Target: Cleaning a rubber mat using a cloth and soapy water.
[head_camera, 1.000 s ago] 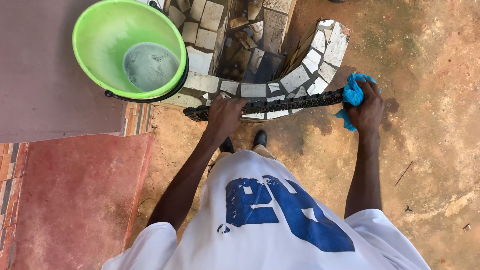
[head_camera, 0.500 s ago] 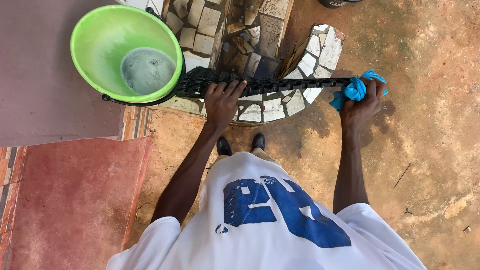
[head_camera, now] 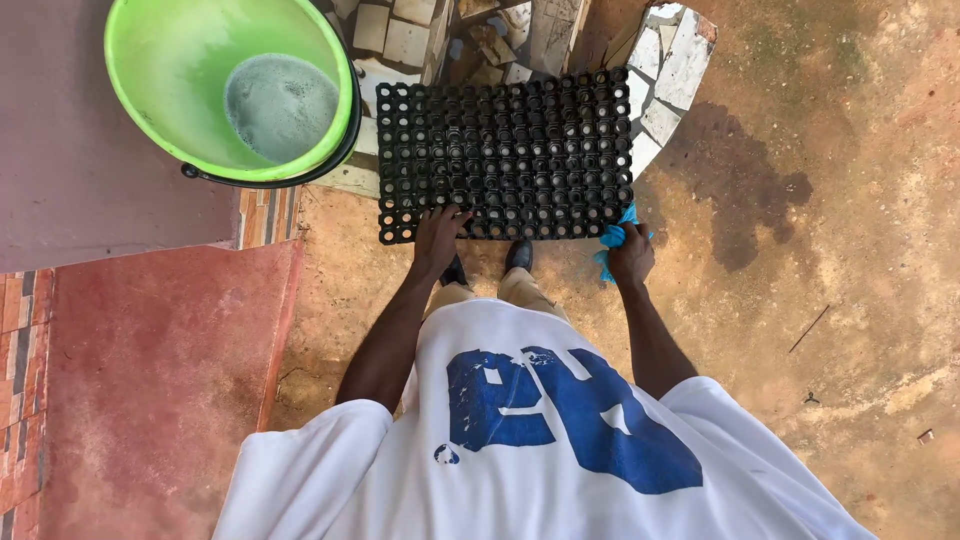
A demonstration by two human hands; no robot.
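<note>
A black rubber grid mat [head_camera: 505,155] lies flat across the tiled curb [head_camera: 670,75], its near edge over the dirt ground [head_camera: 830,300]. The left hand [head_camera: 438,235] grips that edge near its left corner; the right hand [head_camera: 630,255] pinches a blue cloth [head_camera: 612,238] at the right corner. A green bucket [head_camera: 170,70] of soapy water sits just beside the mat's left edge.

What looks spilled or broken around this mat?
A dark wet patch stains the dirt right of the mat. The ledge beneath is faced with cracked, uneven tile pieces. The bucket stands upright, foamy water inside.
</note>
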